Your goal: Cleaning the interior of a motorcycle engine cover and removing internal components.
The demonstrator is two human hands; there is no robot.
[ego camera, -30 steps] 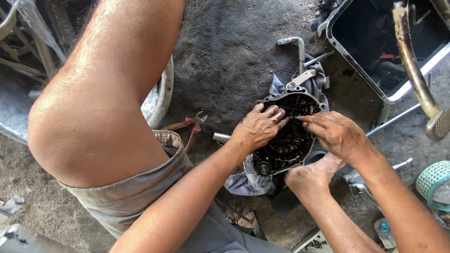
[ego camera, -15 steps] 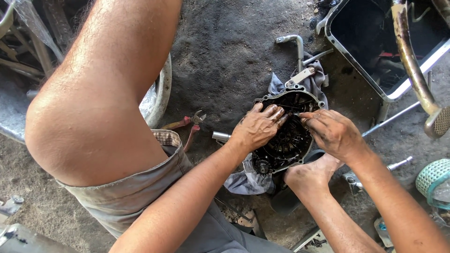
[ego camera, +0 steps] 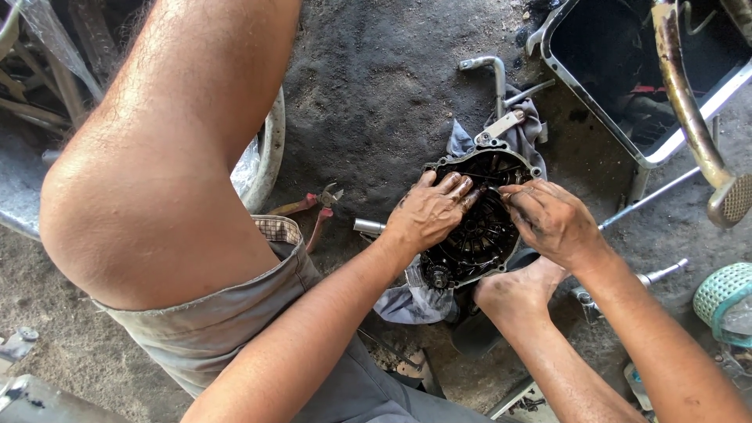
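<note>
Both greasy hands, left hand (ego camera: 427,213) and right hand (ego camera: 552,219), press curled fingertips into the round black oily engine casing (ego camera: 478,235), seemingly seating an inner part, which needs careful finger alignment.

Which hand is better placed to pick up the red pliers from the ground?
Probably the left hand. It rests on the engine cover's left side, nearer the pliers. The right hand would have to cross over.
</note>
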